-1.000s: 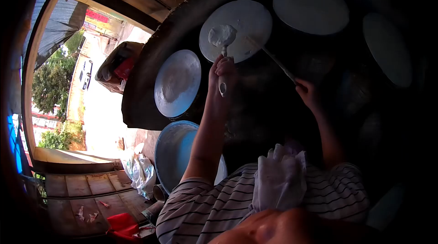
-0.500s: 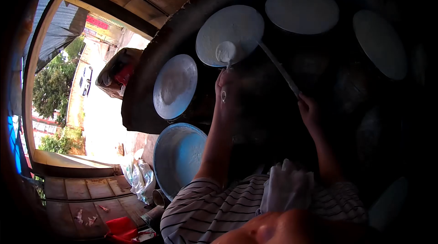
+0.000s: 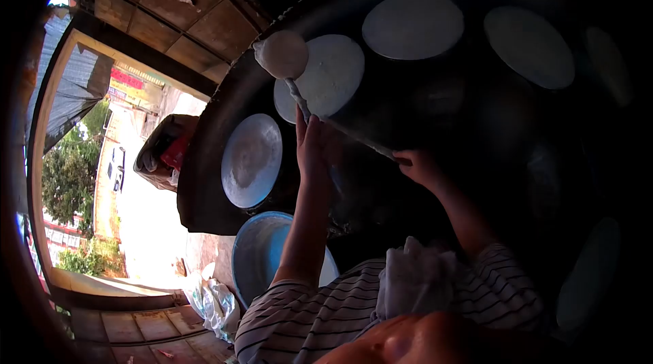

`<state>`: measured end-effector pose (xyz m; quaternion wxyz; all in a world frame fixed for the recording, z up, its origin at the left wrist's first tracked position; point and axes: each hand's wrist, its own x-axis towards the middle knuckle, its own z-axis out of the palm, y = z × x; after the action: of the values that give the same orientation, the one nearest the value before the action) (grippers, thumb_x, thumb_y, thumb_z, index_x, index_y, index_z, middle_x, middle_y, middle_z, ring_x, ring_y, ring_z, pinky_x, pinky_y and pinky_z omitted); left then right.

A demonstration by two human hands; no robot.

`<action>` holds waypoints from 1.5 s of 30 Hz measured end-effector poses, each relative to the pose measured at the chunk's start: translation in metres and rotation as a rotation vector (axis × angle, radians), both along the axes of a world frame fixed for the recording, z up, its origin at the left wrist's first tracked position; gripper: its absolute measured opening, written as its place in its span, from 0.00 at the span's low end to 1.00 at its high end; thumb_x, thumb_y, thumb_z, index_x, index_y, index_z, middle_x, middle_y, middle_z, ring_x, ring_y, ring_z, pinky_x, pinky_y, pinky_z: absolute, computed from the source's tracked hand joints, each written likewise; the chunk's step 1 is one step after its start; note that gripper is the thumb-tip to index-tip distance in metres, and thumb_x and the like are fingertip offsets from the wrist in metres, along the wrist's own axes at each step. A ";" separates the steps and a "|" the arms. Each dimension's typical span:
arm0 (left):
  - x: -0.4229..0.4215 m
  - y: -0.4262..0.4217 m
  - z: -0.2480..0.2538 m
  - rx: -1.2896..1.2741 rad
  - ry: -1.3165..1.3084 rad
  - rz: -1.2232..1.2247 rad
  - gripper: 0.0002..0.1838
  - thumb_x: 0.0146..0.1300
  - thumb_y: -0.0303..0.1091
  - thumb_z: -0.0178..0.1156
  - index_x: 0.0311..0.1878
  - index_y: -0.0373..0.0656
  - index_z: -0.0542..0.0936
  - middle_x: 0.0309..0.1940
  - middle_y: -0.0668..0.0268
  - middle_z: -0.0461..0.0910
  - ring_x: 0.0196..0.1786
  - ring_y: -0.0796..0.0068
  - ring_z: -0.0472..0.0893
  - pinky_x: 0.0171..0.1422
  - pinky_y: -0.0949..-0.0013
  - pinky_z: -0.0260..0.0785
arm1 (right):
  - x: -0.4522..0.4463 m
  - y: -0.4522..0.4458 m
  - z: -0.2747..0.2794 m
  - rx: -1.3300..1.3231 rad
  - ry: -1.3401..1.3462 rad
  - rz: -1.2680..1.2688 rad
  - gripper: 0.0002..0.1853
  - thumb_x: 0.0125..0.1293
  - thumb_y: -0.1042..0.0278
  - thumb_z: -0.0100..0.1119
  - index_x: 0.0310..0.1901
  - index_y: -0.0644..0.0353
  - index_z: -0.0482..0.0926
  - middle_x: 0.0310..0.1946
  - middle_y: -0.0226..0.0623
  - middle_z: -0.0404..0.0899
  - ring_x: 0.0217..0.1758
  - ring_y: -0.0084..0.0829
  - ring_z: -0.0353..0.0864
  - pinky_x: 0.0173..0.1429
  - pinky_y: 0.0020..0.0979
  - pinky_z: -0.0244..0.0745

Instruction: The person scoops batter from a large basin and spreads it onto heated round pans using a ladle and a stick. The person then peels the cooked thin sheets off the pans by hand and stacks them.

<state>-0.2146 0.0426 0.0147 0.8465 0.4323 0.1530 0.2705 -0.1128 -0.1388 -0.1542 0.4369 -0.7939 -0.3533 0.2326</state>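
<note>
My left hand [image 3: 309, 139] is closed round the handle of a ladle [image 3: 281, 55], whose pale round bowl is raised over the left edge of a white disc [image 3: 329, 78]. My right hand [image 3: 416, 165] grips a long thin stick [image 3: 360, 138] that slants up and left toward my left hand; its far end is hard to make out near the disc's lower edge. The disc carries a pale, wet-looking layer. Left of my left forearm, a round plate [image 3: 252, 160] shows a grey-brown middle.
More pale discs [image 3: 413, 26] [image 3: 529, 47] line the dark curved surface. A blue tub [image 3: 243, 262] with pale contents stands below left, beside a plastic bag [image 3: 212, 306]. A dark bundle with red [image 3: 166, 152] lies past the left rim. Much of the right is too dark to see.
The ladle has risen from the disc to its upper left, with my left hand. My right hand has moved left with the stick, nearer my left hand. The whole view has shifted.
</note>
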 end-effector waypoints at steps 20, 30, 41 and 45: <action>0.284 -0.594 -0.055 -1.408 0.887 -1.862 0.18 0.70 0.40 0.50 0.24 0.44 0.64 0.12 0.73 0.61 0.12 0.82 0.64 0.17 0.77 0.60 | 0.001 -0.485 -0.013 0.725 0.038 -2.020 0.20 0.56 0.79 0.55 0.53 0.66 0.76 0.33 0.38 0.79 0.27 0.28 0.80 0.29 0.31 0.76; 0.375 -0.665 -0.091 -0.661 0.951 -2.049 0.09 0.72 0.38 0.49 0.34 0.51 0.73 0.17 0.76 0.60 0.14 0.88 0.61 0.16 0.83 0.58 | 0.058 -0.468 0.005 0.099 -0.377 -2.218 0.23 0.48 0.83 0.54 0.49 0.64 0.77 0.45 0.46 0.73 0.51 0.47 0.72 0.55 0.38 0.70; 0.449 -0.640 -0.100 0.516 0.320 -1.963 0.34 0.69 0.30 0.50 0.73 0.66 0.51 0.18 0.74 0.60 0.15 0.86 0.59 0.16 0.80 0.55 | 0.082 -0.444 0.011 -0.511 -0.346 -2.194 0.16 0.55 0.76 0.52 0.45 0.57 0.80 0.44 0.38 0.76 0.48 0.41 0.76 0.50 0.38 0.74; 0.467 -0.630 -0.113 0.807 0.084 -1.862 0.31 0.68 0.30 0.51 0.72 0.62 0.57 0.17 0.72 0.62 0.12 0.83 0.60 0.14 0.73 0.56 | 0.122 -0.443 0.011 -0.391 -0.388 -2.138 0.17 0.51 0.78 0.53 0.44 0.55 0.81 0.42 0.36 0.77 0.48 0.41 0.75 0.50 0.38 0.74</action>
<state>0.2524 -0.5876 -0.0984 0.5057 0.6423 -0.3177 -0.4803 0.0094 -0.5816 -0.1427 0.2166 -0.7685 0.4957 -0.3418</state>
